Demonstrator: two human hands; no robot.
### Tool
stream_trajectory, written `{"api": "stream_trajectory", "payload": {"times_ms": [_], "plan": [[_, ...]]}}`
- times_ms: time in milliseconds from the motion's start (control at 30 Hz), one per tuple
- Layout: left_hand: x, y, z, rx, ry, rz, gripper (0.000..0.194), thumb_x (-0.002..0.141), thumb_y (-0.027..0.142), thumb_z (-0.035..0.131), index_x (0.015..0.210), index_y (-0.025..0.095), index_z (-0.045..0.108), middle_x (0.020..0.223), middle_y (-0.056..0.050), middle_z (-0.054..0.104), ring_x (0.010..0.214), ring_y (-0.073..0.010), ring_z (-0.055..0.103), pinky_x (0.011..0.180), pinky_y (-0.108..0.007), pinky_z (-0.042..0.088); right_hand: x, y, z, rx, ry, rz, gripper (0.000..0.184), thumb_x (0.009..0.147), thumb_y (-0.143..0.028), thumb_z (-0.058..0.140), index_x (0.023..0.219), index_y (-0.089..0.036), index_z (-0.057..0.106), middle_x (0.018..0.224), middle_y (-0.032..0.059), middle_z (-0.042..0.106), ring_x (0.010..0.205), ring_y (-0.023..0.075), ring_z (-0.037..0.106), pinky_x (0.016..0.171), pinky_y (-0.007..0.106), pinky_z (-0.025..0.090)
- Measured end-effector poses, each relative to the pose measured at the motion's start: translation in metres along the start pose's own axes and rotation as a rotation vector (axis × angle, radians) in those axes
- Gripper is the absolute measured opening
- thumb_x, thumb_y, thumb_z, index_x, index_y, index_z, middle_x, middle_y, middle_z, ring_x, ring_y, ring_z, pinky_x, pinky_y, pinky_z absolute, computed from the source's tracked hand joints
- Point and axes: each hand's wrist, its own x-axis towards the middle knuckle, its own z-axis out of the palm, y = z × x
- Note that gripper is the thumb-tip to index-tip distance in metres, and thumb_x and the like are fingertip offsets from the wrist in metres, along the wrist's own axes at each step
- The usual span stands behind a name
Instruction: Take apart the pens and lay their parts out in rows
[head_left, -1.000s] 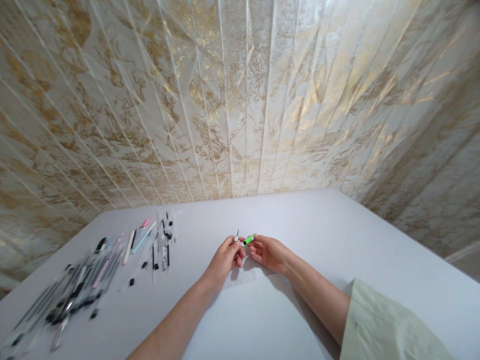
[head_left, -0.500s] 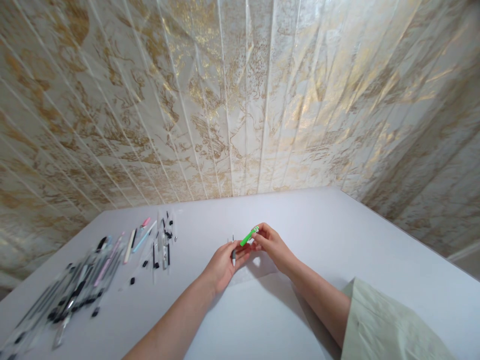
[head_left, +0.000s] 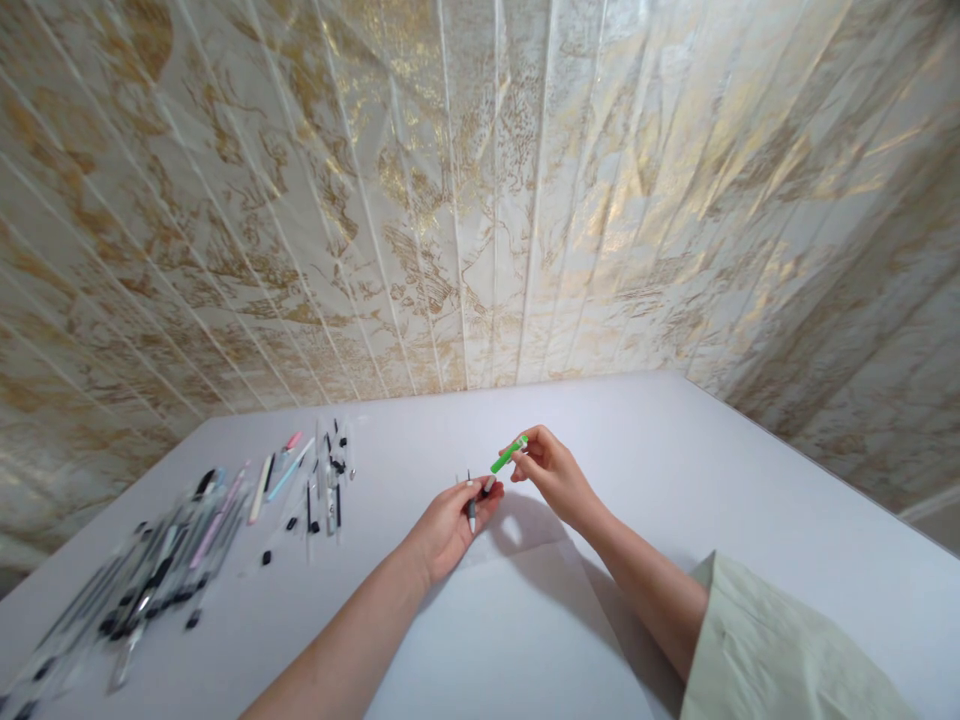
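Green plastic catches the eye first: a short, slim, bright green tube [head_left: 507,458], whitish toward its far end, is pinched between thumb and fingers of the right hand [head_left: 556,482], raised over the middle of the table [head_left: 675,455]. Palm turned partly up, the left hand [head_left: 448,528] has its thumb pressed on a dark grey pen section with a white cone tip [head_left: 471,514], the tip pointing near and a thin dark rod showing past the thumb on the far side. On the fingers of that hand lies a small white-and-black cylinder [head_left: 489,486], just beside the green tube's near end (whether they touch is too small to tell). I judge the step in hand to be handling separate pen parts between both hands; a next move would call for a steady left thumb, so that neither small part slips, and careful lining-up of whichever pieces meet. White paper [head_left: 502,630] lies nearer, below the hands, while dark and clear pen parts [head_left: 161,570] spread across the table's left side.
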Motion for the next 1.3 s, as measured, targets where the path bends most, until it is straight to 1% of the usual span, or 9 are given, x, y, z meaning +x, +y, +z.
{"api": "stream_trajectory", "payload": {"times_ms": [133, 233, 367, 500, 600, 900, 1033, 1167, 1300], "plan": [[-0.001, 0.001, 0.001, 0.047, 0.022, -0.019, 0.017, 0.084, 0.001, 0.051, 0.084, 0.005, 0.068, 0.085, -0.012, 0.069, 0.08, -0.0138, 0.068, 0.076, -0.02, 0.056, 0.008, 0.005, -0.012, 0.173, 0.121, 0.142, 0.03, 0.074, -0.041, 0.067, 0.082, -0.02, 0.048, 0.073, 0.0005, 0.065, 0.058, 0.0109, 0.057, 0.061, 0.026, 0.047], [-0.001, 0.002, 0.0, 0.094, 0.02, -0.021, 0.016, 0.083, 0.001, 0.054, 0.088, 0.007, 0.067, 0.091, -0.013, 0.07, 0.08, -0.0124, 0.068, 0.075, -0.018, 0.055, 0.014, 0.012, -0.023, 0.19, 0.195, 0.212, 0.032, 0.073, -0.044, 0.066, 0.081, -0.02, 0.047, 0.076, 0.0002, 0.064, 0.058, 0.01, 0.057, 0.062, 0.026, 0.047], [-0.001, 0.001, -0.001, 0.15, 0.051, -0.045, 0.018, 0.083, 0.001, 0.054, 0.094, 0.01, 0.065, 0.097, -0.013, 0.071, 0.08, -0.0104, 0.069, 0.071, -0.016, 0.055, 0.03, 0.023, -0.05, -0.352, 0.233, 0.266, 0.022, 0.086, -0.041, 0.046, 0.085, -0.02, 0.049, 0.078, 0.0027, 0.064, 0.062, 0.012, 0.058, 0.061, 0.026, 0.046], [-0.002, 0.001, 0.003, 0.179, 0.09, -0.042, 0.016, 0.083, 0.0, 0.053, 0.09, 0.01, 0.063, 0.093, -0.012, 0.071, 0.073, -0.0083, 0.068, 0.068, -0.015, 0.055, 0.055, 0.032, -0.078, -0.684, 0.281, 0.304, 0.012, 0.083, -0.029, 0.053, 0.079, -0.019, 0.053, 0.07, 0.0028, 0.062, 0.066, 0.0158, 0.057, 0.063, 0.028, 0.04], [-0.002, 0.0, 0.006, 0.18, 0.101, -0.012, 0.016, 0.084, -0.002, 0.052, 0.085, 0.01, 0.062, 0.091, -0.012, 0.072, 0.072, -0.0077, 0.068, 0.069, -0.015, 0.055, 0.072, 0.039, -0.085, -0.901, 0.294, 0.315, 0.009, 0.083, -0.027, 0.055, 0.083, -0.019, 0.055, 0.08, 0.0061, 0.064, 0.077, 0.0196, 0.058, 0.067, 0.03, 0.038], [0.002, -0.003, 0.003, 0.144, 0.088, 0.027, 0.014, 0.083, -0.001, 0.054, 0.082, 0.01, 0.062, 0.087, -0.012, 0.071, 0.071, -0.0091, 0.068, 0.068, -0.016, 0.056, 0.091, 0.038, -0.068, -1.218, 0.246, 0.304, 0.019, 0.087, -0.028, 0.053, 0.102, -0.016, 0.057, 0.108, 0.0162, 0.058, 0.096, 0.0265, 0.059, 0.07, 0.032, 0.041], [0.002, -0.002, 0.006, 0.105, 0.102, 0.013, 0.014, 0.083, -0.002, 0.052, 0.082, 0.009, 0.062, 0.086, -0.012, 0.071, 0.073, -0.01, 0.068, 0.069, -0.017, 0.056, 0.06, 0.016, -0.046, -1.234, 0.155, 0.16, 0.023, 0.09, -0.029, 0.05, 0.111, -0.022, 0.055, 0.115, 0.0115, 0.055, 0.105, 0.0234, 0.054, 0.074, 0.03, 0.041], [0.001, -0.002, 0.009, 0.085, 0.096, 0.031, 0.016, 0.084, -0.002, 0.05, 0.082, 0.009, 0.062, 0.084, -0.011, 0.07, 0.073, -0.0107, 0.068, 0.07, -0.019, 0.056, 0.01, -0.002, -0.007, -0.995, -0.134, -0.225, 0.017, 0.09, -0.025, 0.049, 0.104, -0.026, 0.059, 0.102, 0.0048, 0.059, 0.094, 0.0182, 0.056, 0.077, 0.028, 0.042], [-0.001, -0.003, 0.01, 0.12, 0.039, 0.056, 0.018, 0.084, -0.001, 0.05, 0.081, 0.01, 0.063, 0.084, -0.009, 0.07, 0.074, -0.0111, 0.067, 0.073, -0.021, 0.056, -0.017, -0.005, 0.019, -1.032, -0.222, -0.258, 0.016, 0.088, -0.016, 0.049, 0.092, -0.024, 0.062, 0.092, 0.0065, 0.06, 0.087, 0.0197, 0.055, 0.071, 0.029, 0.041]]}}
